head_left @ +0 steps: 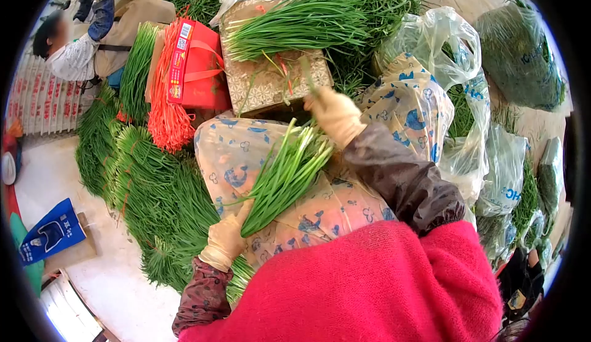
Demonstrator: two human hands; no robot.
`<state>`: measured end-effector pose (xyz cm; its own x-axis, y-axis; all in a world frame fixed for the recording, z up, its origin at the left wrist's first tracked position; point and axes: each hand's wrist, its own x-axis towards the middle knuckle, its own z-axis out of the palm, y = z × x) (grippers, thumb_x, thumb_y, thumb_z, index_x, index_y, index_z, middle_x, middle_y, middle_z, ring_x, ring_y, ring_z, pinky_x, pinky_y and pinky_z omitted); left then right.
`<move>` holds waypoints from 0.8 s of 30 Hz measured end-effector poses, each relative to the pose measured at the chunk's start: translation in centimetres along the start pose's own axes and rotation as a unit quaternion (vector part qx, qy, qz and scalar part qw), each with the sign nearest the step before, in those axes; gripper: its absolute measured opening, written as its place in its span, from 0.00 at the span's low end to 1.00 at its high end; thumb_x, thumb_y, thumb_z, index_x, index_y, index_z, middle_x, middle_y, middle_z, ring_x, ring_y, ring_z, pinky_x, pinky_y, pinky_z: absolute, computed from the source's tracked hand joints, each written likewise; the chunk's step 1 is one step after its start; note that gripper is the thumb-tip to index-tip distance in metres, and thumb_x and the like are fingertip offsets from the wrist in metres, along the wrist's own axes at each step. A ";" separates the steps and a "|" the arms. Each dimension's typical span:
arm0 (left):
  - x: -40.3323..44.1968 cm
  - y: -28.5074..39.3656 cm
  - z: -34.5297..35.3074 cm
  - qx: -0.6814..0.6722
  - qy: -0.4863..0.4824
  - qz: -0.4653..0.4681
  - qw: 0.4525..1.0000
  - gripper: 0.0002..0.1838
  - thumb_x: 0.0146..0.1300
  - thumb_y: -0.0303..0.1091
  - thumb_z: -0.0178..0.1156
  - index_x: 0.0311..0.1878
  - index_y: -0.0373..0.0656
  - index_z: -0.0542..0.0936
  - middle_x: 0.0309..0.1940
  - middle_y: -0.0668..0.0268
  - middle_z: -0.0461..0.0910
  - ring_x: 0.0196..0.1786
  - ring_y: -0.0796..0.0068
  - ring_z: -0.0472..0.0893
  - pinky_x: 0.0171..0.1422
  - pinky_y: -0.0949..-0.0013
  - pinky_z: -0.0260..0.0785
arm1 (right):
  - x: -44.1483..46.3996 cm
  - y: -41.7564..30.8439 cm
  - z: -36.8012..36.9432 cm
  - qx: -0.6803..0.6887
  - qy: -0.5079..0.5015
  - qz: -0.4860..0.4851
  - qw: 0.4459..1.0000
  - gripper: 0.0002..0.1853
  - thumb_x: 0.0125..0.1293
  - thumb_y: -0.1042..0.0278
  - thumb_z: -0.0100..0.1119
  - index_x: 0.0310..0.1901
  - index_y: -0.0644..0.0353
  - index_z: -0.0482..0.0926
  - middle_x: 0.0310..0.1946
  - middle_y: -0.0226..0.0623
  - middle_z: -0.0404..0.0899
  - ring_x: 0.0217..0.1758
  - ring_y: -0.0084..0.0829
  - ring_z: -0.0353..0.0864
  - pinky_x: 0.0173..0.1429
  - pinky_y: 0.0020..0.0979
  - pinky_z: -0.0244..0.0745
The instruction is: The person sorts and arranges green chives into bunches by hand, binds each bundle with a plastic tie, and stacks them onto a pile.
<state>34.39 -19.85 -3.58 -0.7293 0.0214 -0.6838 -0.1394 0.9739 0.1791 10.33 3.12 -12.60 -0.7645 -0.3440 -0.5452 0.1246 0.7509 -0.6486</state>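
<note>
My left hand (225, 236), in a pale glove, is closed round the leafy end of a bunch of green stalks (280, 179). The bunch lies slantwise over my lap, which is covered by a plastic sheet with blue whale prints (237, 163). Its pale ends point up and right. My right hand (334, 111), also gloved, is closed near those pale ends, at the front edge of a patterned box (246, 86). A thin brownish-green strand shows above its fingers; what else it grips is hidden. More loose green stalks (295, 28) lie on the box.
Red strips (167, 117) hang beside a red box (206, 65). Tied green bundles (154, 188) are piled at left. Plastic bags of greens (520, 52) stand at right. Another person (74, 52) is at the upper left. A blue bag (52, 234) lies lower left.
</note>
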 end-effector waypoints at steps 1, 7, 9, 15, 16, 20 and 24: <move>-0.2 0.5 -0.1 0.011 -0.002 -0.012 1.000 0.47 0.48 0.28 0.63 0.73 0.64 0.56 0.39 0.54 0.80 0.41 0.50 0.82 0.42 0.53 0.73 | 0.7 1.8 -0.4 0.075 0.082 -0.045 0.993 0.13 0.74 0.62 0.47 0.50 0.60 0.76 0.33 0.32 0.80 0.25 0.19 0.75 0.27 0.25 0.74; -0.4 0.2 1.3 0.025 0.008 -0.015 1.000 0.48 0.45 0.25 0.63 0.72 0.63 0.59 0.43 0.54 0.78 0.40 0.50 0.82 0.42 0.54 0.74 | 1.2 5.6 -6.7 -0.036 0.008 0.022 0.999 0.26 0.62 0.46 0.61 0.49 0.63 0.79 0.41 0.43 0.83 0.42 0.38 0.83 0.51 0.37 0.76; -0.2 0.0 1.7 0.020 0.018 -0.006 1.000 0.48 0.44 0.24 0.63 0.72 0.63 0.60 0.44 0.54 0.78 0.40 0.50 0.82 0.42 0.55 0.74 | -0.1 6.5 -5.9 0.009 -0.084 -0.136 0.987 0.30 0.58 0.47 0.65 0.55 0.63 0.77 0.45 0.42 0.83 0.48 0.36 0.82 0.55 0.34 0.75; 0.0 -0.4 1.8 0.026 0.055 0.023 0.998 0.48 0.44 0.22 0.61 0.72 0.64 0.62 0.48 0.55 0.77 0.42 0.52 0.82 0.41 0.56 0.75 | -4.4 2.5 -4.2 -0.021 -0.115 -0.212 0.970 0.16 0.59 0.60 0.64 0.47 0.55 0.83 0.35 0.42 0.84 0.39 0.40 0.84 0.44 0.35 0.77; -0.1 -0.5 1.9 0.022 0.069 0.032 0.997 0.48 0.44 0.21 0.61 0.71 0.65 0.62 0.48 0.55 0.77 0.41 0.52 0.82 0.41 0.56 0.75 | -4.5 2.4 -4.0 -0.058 -0.074 -0.248 0.964 0.14 0.59 0.62 0.63 0.46 0.55 0.83 0.33 0.41 0.84 0.36 0.41 0.84 0.41 0.35 0.78; 0.0 -0.1 1.8 0.025 0.087 0.045 0.995 0.47 0.44 0.21 0.61 0.71 0.67 0.63 0.46 0.55 0.77 0.40 0.53 0.81 0.41 0.57 0.75 | -3.8 3.4 -5.2 -0.246 -0.016 -0.228 0.942 0.11 0.62 0.60 0.60 0.43 0.53 0.83 0.29 0.40 0.83 0.34 0.44 0.83 0.38 0.38 0.77; 0.0 -0.2 2.0 0.029 0.085 0.028 0.996 0.48 0.43 0.22 0.61 0.71 0.68 0.62 0.44 0.56 0.77 0.39 0.53 0.81 0.40 0.57 0.75 | -1.1 6.6 -9.2 -0.154 0.116 -0.021 0.981 0.16 0.64 0.57 0.56 0.48 0.55 0.82 0.35 0.42 0.85 0.40 0.43 0.84 0.45 0.38 0.78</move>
<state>35.82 -19.59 -5.03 -0.8386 0.0415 -0.5431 -0.0609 0.9837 0.1692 6.21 13.59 -11.39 -0.8926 -0.2681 -0.3626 -0.0802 0.8856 -0.4574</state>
